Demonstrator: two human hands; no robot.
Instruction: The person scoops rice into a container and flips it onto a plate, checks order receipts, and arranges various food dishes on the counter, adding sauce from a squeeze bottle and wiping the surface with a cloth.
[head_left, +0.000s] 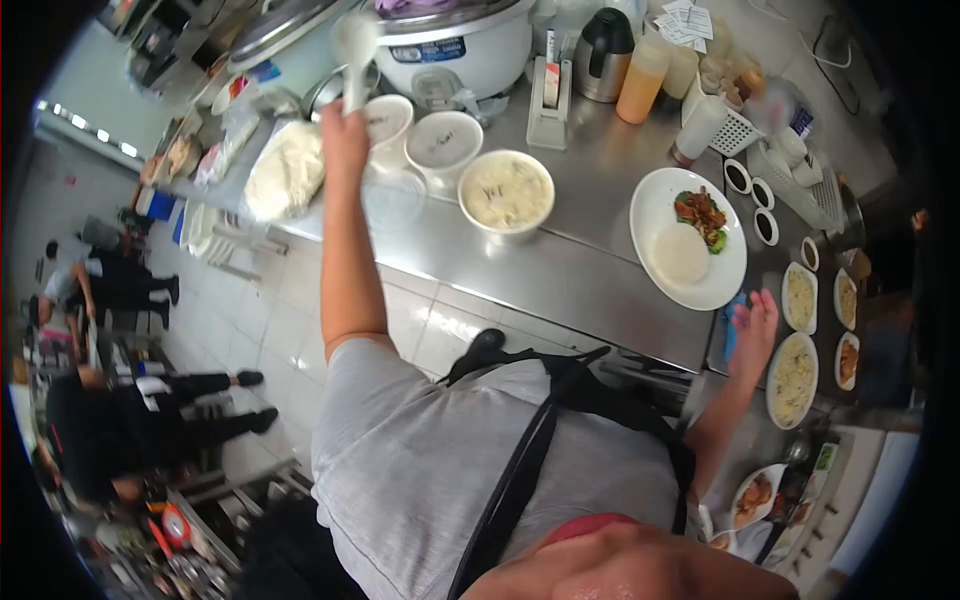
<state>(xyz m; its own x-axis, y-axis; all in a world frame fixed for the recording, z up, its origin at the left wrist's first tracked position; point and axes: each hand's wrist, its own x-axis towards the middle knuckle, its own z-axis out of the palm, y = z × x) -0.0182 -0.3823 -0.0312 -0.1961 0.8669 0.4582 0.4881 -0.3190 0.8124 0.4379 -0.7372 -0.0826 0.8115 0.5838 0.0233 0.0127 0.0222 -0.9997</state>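
My left hand [345, 140] is closed round the handle of a white ladle or paddle [356, 45], its head blurred near the rice cooker [450, 50]. Beside that hand are a bag of white food [285, 172] and lidded tubs [443, 140]. A round tub [506, 192] with marked lid stands mid-counter. My right hand [756, 325] is open, fingers spread, by a blue cloth [735, 325], just below an oval white plate [650, 200] holding a rice mound [681, 253] and dark food with greens [702, 215].
Bottles [643, 78], a metal jug [603, 55] and a white basket [730, 120] line the counter's back. Sauce cups [737, 176] and filled oval dishes [793, 380] lie at the right. Several people [110, 430] are in the background at left.
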